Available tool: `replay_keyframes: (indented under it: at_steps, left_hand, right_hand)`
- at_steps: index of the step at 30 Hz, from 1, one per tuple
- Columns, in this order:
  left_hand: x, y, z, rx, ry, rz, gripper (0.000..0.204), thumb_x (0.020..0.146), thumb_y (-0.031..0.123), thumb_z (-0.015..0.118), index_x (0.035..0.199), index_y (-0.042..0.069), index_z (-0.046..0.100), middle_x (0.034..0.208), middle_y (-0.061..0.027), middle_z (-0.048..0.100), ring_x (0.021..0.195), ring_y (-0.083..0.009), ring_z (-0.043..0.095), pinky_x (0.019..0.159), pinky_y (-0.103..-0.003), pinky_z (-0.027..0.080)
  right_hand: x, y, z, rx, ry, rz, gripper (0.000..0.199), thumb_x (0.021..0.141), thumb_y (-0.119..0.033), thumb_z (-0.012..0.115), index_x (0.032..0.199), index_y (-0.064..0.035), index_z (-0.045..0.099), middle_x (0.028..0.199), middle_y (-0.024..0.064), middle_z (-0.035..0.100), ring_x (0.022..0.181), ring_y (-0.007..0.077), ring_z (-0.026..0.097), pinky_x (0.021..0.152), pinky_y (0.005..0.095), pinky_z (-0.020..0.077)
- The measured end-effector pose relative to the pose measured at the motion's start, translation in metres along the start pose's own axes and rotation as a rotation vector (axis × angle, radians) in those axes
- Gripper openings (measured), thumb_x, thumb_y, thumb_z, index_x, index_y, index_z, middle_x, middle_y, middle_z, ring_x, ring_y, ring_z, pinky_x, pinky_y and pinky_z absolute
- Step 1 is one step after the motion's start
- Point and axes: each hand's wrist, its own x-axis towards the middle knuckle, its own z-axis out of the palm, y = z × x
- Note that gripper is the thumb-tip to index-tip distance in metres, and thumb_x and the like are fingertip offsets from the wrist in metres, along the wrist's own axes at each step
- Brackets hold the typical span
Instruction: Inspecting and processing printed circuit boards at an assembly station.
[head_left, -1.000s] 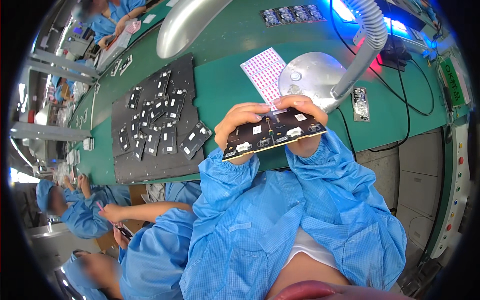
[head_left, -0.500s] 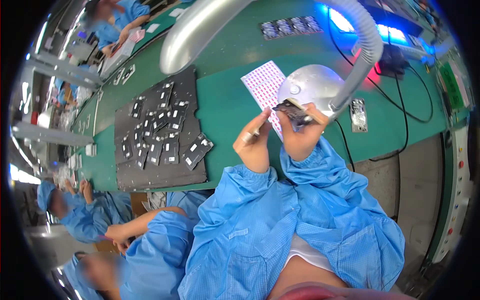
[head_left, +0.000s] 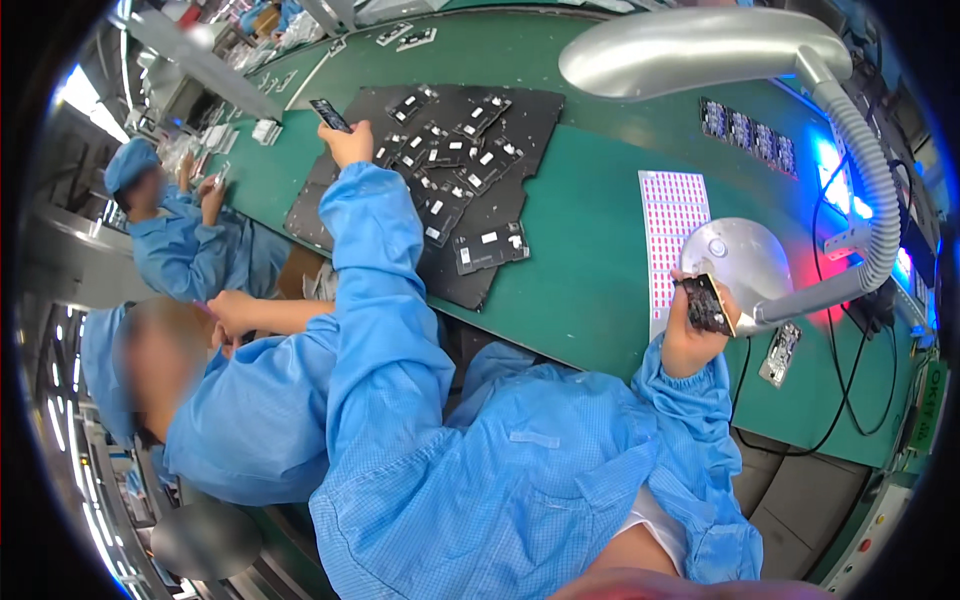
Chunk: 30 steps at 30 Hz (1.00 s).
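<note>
My left hand (head_left: 348, 147) is stretched out over the left part of the black mat (head_left: 545, 110), closed on a flat black panel (head_left: 329, 114). Close to the lamp's round base, my right hand (head_left: 688, 342) grips a dark circuit board assembly (head_left: 707, 304) with a pale strip along one edge. Several black panels (head_left: 490, 248) with white labels lie loosely scattered on the mat. A white sticker sheet (head_left: 676, 200) with rows of red marks lies beside my right hand, partly hidden by it.
A desk lamp (head_left: 690, 50) with a bendable neck arches over the green bench (head_left: 590, 250). Circuit boards (head_left: 748, 137) lie in a row at the back right, and a single board (head_left: 780, 353) lies near the black cables (head_left: 850, 390). A co-worker in blue (head_left: 245, 400) sits close on my left.
My left hand has gone from beside my right hand to the mat on the left, where it now holds a panel. The right hand keeps the board. The view has turned.
</note>
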Motion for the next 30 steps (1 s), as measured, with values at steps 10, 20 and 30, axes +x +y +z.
replay_keyframes:
  at_steps: [10,20,30]
  left_hand:
    - [0.080,-0.047,0.076,0.493,-0.142,-0.138,0.071,0.079,0.059,0.043,0.133,0.015,0.030,0.131,-0.0286,0.034,0.119,-0.0467,0.034,0.097,-0.055,0.026]
    - [0.057,0.068,0.045,-0.069,-0.218,0.425,0.053,0.077,0.031,0.063,0.119,0.002,0.049,0.116,-0.0153,0.052,0.107,-0.0274,0.050,0.092,-0.033,0.039]
    - [-0.217,0.195,-0.057,-0.732,-1.675,1.116,0.054,0.073,0.039,0.068,0.102,-0.005,0.056,0.096,-0.0201,0.059,0.090,-0.0334,0.057,0.078,-0.037,0.045]
  right_hand:
    - [-0.008,0.014,-0.011,-0.171,-0.027,0.112,0.032,0.077,0.010,0.054,0.104,0.0011,0.040,0.097,0.0158,0.053,0.085,0.0222,0.060,0.078,0.0322,0.0467]
    - [0.005,0.004,0.004,-0.001,-0.238,0.299,0.028,0.072,0.011,0.055,0.097,0.0040,0.049,0.087,0.0114,0.056,0.077,0.0181,0.057,0.076,0.0299,0.0464]
    - [0.029,-0.001,-0.004,0.642,-0.632,0.285,0.036,0.075,-0.016,0.065,0.098,-0.0004,0.043,0.086,0.0138,0.050,0.075,0.0227,0.053,0.068,0.0290,0.0459]
